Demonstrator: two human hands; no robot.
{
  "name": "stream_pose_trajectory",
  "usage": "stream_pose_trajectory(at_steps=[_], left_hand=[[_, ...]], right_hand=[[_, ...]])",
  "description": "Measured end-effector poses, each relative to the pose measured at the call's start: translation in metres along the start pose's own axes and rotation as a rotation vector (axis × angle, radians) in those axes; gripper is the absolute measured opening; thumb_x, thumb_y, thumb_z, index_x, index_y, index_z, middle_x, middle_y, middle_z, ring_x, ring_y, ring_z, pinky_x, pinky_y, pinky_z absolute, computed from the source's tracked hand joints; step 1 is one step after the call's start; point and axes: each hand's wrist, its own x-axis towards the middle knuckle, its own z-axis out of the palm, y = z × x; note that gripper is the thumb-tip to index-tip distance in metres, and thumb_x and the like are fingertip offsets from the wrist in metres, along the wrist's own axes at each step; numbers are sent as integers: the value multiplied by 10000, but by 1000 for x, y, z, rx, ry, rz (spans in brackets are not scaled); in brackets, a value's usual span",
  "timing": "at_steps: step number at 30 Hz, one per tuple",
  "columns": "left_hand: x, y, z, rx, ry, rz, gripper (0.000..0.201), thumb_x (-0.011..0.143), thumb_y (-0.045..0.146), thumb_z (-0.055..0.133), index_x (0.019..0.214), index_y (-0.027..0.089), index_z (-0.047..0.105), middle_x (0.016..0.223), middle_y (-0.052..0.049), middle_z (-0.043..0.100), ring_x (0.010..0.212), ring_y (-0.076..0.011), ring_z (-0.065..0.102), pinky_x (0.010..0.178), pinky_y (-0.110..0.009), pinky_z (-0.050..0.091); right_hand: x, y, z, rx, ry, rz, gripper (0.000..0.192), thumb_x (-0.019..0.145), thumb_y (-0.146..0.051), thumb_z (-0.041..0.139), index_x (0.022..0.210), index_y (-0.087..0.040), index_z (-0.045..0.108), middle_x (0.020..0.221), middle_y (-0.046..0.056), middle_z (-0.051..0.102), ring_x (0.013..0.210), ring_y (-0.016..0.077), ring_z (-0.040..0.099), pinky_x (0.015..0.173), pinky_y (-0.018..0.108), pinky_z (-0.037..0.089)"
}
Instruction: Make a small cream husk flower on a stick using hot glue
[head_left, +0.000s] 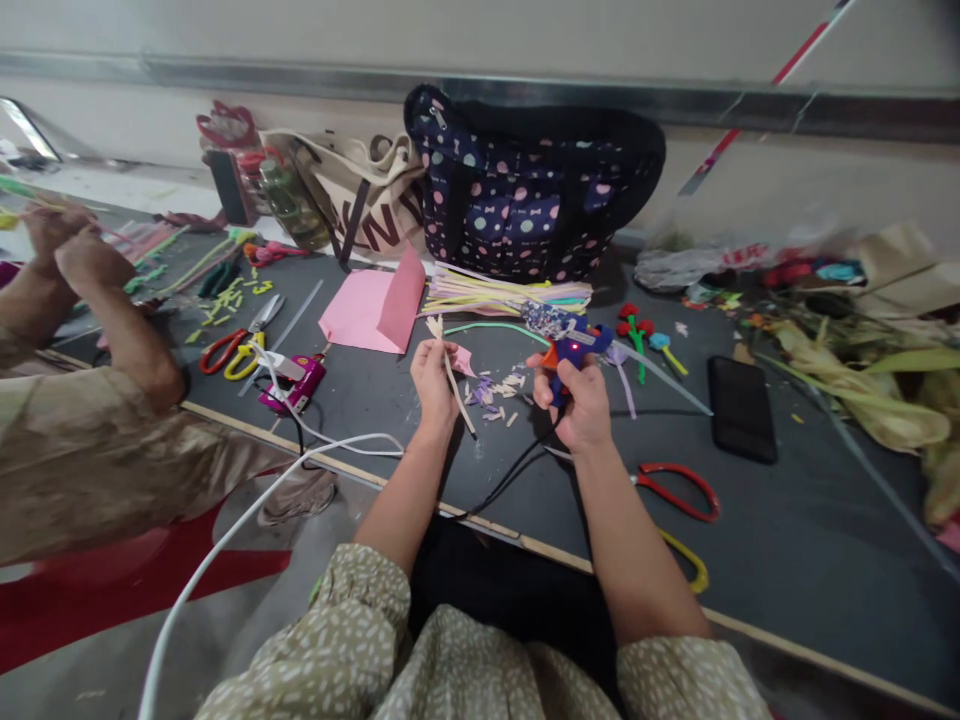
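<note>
the left hand [433, 375] holds a thin pale stick [456, 385] a little above the dark table [810, 520]; its fingers are pressed together around the upper part of the stick, and the stick goes down and to the right, past the wrist. the top end of the stick looks split or has a small pale piece on it, i cannot tell which. the right hand [579, 405] grips a glue gun [571, 345] with a blue body and orange trigger part, fingers closed around the handle, and a small red light shows on it. the nozzle points to the left, toward the stick, but they are apart. a black cable [510, 475] runs from the gun down over the table edge. between both hands small paper scraps [496, 390] lie on the table. just behind is a folded pink paper [375, 305] and a bundle of pale straws [502, 290]. red-handled scissors [679, 490] lie near the right forearm, and a black phone [741, 408] lies further right. at the far left another person's hands [67, 250] work at the same table.
</note>
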Motion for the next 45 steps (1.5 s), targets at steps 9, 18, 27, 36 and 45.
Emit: stream_pose_trajectory(at_steps=[9, 18, 27, 36, 45], left_hand=[[-13, 1, 6, 47, -178, -57, 241, 742, 365, 750, 723, 174, 604, 641, 30, 573, 492, -62, 491, 499, -186, 402], [-22, 2, 8, 136, -286, -66, 220, 773, 363, 737, 712, 178, 634, 597, 33, 543, 481, -55, 449, 459, -172, 329], [-24, 4, 9, 129, -295, -81, 220, 775, 366, 734, 707, 185, 631, 602, 34, 546, 491, -56, 472, 468, -168, 354], [-24, 3, 8, 90, -312, -86, 220, 784, 378, 729, 722, 185, 644, 599, 29, 550, 459, -51, 446, 420, -173, 329], [-25, 5, 10, 93, -298, -105, 249, 755, 408, 754, 723, 190, 637, 605, 25, 559, 458, -58, 453, 426, -187, 335]], right_hand=[[-6, 11, -4, -542, 242, -145, 233, 693, -399, 777, 800, -205, 707, 762, 18, 734, 618, 165, 654, 627, 309, 552], [-9, 23, -7, -1043, 134, -207, 330, 794, -551, 645, 888, -245, 726, 833, 35, 763, 812, 255, 726, 798, 384, 577], [-8, 23, -7, -1091, 137, -238, 385, 801, -571, 612, 953, -238, 730, 932, 70, 773, 939, 292, 722, 887, 428, 558], [-9, 20, -4, -1086, 136, -221, 369, 798, -562, 615, 932, -238, 728, 968, 76, 767, 999, 300, 706, 934, 457, 539], [-9, 20, -4, -1051, 114, -232, 302, 803, -520, 639, 906, -250, 727, 936, 64, 768, 952, 288, 712, 910, 436, 549]])
